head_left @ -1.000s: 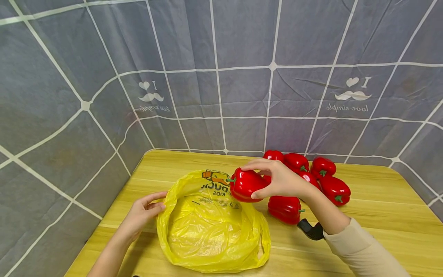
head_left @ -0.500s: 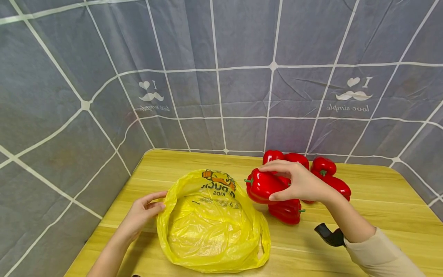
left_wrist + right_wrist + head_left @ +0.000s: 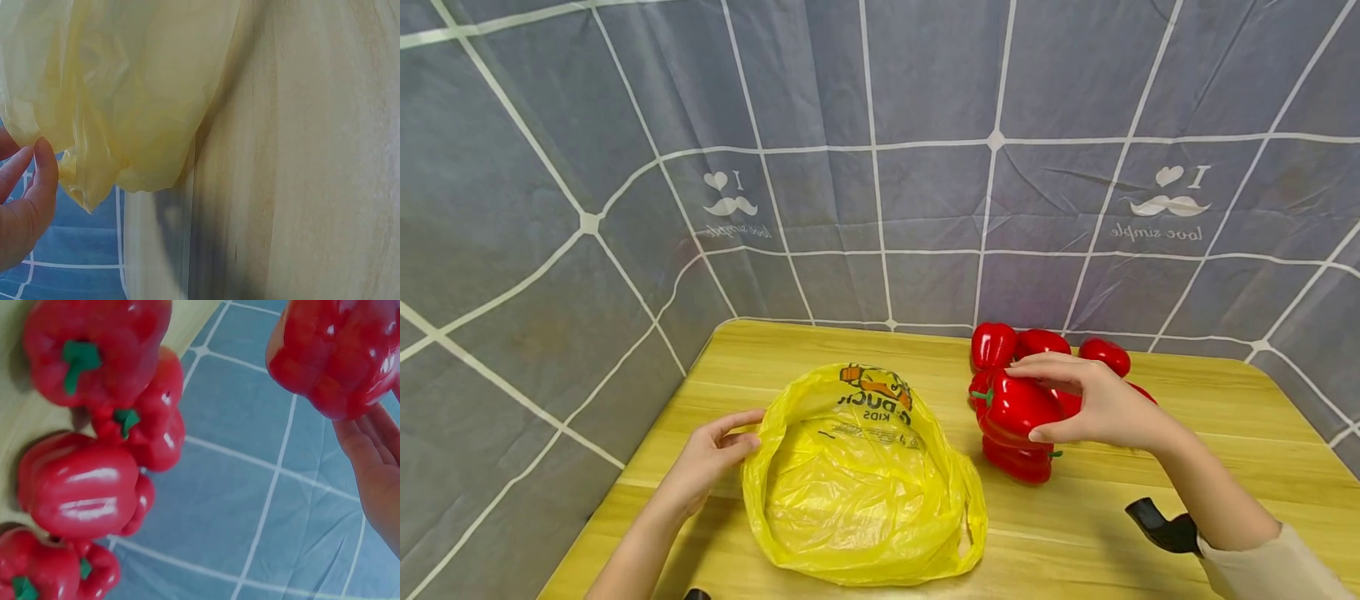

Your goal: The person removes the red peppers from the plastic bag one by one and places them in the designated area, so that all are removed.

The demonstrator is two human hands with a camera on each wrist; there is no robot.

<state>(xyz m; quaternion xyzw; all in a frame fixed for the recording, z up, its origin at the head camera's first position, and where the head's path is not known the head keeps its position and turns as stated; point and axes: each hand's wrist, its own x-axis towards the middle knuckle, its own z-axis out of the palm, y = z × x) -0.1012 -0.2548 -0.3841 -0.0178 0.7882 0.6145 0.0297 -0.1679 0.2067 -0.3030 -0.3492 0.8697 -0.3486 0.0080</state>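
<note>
A yellow plastic bag (image 3: 842, 508) lies on the table with its mouth spread wide, a dark print showing on its far inner wall. My left hand (image 3: 718, 458) holds the bag's left rim between thumb and fingers; the left wrist view shows the fingertips at the thin yellow film (image 3: 144, 94). In my right hand (image 3: 1101, 406) is a red bell pepper (image 3: 1021, 407), gripped from its right side with the green stem pointing left. The right wrist view shows this held pepper (image 3: 334, 356) raised, apart from the others. Below it in the head view sits another red bell pepper (image 3: 1022, 465), partly covered.
Several more red bell peppers (image 3: 994, 345) cluster at the table's back right, partly hidden behind my right hand. A grey curtain (image 3: 925, 200) with white grid lines stands behind the wooden table (image 3: 1225, 433). A black curved piece (image 3: 1161, 527) sits at my right wrist.
My right hand has moved right with the bell pepper, from over the bag's right rim to in front of the other peppers. My left hand and the bag have stayed in place.
</note>
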